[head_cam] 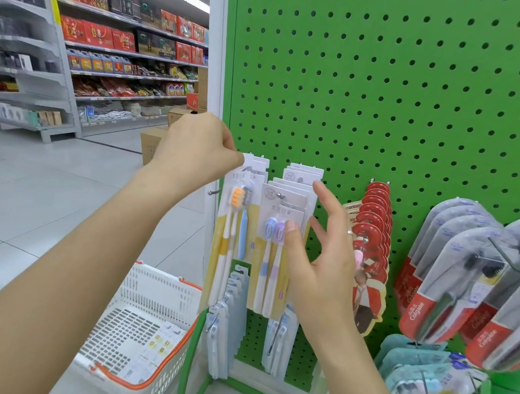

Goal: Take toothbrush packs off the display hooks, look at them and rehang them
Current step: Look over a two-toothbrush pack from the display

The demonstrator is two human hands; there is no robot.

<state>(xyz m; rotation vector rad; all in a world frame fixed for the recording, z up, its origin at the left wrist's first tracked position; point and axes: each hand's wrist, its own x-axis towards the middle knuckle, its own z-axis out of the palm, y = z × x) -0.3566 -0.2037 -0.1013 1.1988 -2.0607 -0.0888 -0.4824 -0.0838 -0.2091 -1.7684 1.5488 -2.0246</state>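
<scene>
A: Left hand (198,148): what is held?

B: The top edge of the yellow toothbrush pack (233,226) is pinched by the left hand, fingers curled together on the white header card. The pack is hung down the left edge of the green pegboard (391,98), its top up at the hook row; whether the hole is actually seated on a hook is hidden behind the fingers.

A: Right hand (325,268)?

B: Fingers are spread apart and relaxed, nothing gripped. A ring is seen on one finger. The thumb tip is laid against the blue-and-purple toothbrush pack (273,256), the front pack of the neighbouring row, just right of the yellow one. The other fingertips are held near the right edges of the packs behind it; contact cannot be told for sure.

A: Surroundings?

B: Red packs (376,222) are hung further right, then Colgate packs (455,281) on long hooks at the far right. Pale blue packs (226,318) are hung in the lower row. A white basket (155,324) with an orange rim is seen on the floor, left of the rack, paper sheets lying in it. Store shelves (112,62) with red boxes are seen far left, across the aisle.
</scene>
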